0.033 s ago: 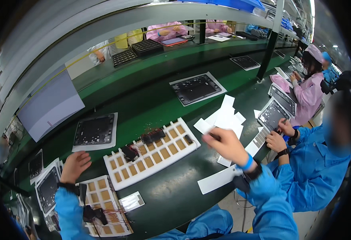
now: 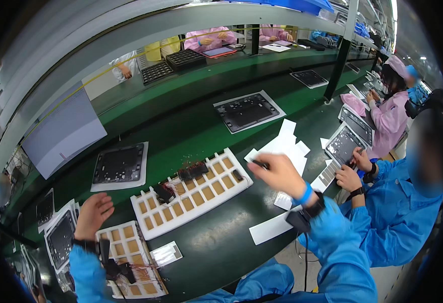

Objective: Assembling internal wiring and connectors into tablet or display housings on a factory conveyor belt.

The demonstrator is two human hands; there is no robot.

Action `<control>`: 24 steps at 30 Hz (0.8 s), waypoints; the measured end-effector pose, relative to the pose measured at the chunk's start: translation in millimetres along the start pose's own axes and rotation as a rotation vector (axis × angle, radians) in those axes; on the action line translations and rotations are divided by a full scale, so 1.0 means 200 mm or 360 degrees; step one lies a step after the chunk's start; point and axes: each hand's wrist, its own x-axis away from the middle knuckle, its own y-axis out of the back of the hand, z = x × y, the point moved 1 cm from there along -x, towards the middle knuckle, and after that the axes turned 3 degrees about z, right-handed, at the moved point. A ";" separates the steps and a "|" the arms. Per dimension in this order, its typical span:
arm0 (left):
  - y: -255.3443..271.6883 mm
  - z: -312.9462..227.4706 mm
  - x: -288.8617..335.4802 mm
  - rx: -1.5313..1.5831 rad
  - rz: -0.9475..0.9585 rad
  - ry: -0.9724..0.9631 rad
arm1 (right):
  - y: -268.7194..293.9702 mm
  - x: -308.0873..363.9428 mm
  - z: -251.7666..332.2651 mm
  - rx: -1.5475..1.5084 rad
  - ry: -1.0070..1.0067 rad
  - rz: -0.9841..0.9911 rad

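Observation:
My left hand [image 2: 95, 214] hovers with loosely bent fingers and nothing in it, open, just above the lower tray [image 2: 121, 234] and left of the white foam tray [image 2: 153, 230]. Beyond the foam tray's right end, my right hand [image 2: 281, 175] is closed in a pinch around a small black part [image 2: 261, 164], its shape mostly covered and blurred. The foam tray has rows of tan-bottomed pockets. Bundles of black parts with thin wires [image 2: 193, 171] lie across it, and a single black part [image 2: 237, 175] rests near its right end.
White sheets [image 2: 298, 154] lie scattered right of my right hand. Device housings [image 2: 118, 165] sit on the green belt, with another farther along [image 2: 246, 112]. A co-worker in blue [image 2: 398, 222] handles a housing at the right. A green post [image 2: 340, 60] holds the overhead shelf.
My right hand has shifted slightly left, and the small black part in its fingers shows more clearly. My left hand has barely moved; the trays stay where they were.

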 end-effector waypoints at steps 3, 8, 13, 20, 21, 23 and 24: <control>-0.23 -0.02 0.51 0.0197 0.0072 -0.0282 | -0.06 -0.33 -0.15 0.0270 0.0080 -0.0149; -0.39 -0.04 0.88 -0.0221 -0.0193 -0.0785 | -0.26 -0.56 0.23 -0.0072 0.0161 0.0088; -0.70 -0.23 0.32 -0.1391 -0.0421 -0.1686 | -0.48 -0.28 0.72 -0.0414 0.1244 -0.0022; -0.94 -0.24 -0.11 -0.2859 -0.0393 -0.1598 | -0.66 0.01 1.06 -0.0270 0.1329 -0.0340; -1.02 -0.21 -0.13 -0.3001 -0.0299 -0.1690 | -0.67 0.02 1.05 -0.0277 0.1251 -0.0383; -1.04 -0.22 -0.06 -0.3270 -0.0302 -0.1238 | -0.73 0.00 1.08 -0.0370 0.1229 -0.0456; -1.18 -0.15 -0.09 -0.3310 -0.0162 -0.1011 | -0.67 -0.01 1.02 -0.0136 0.0868 -0.0112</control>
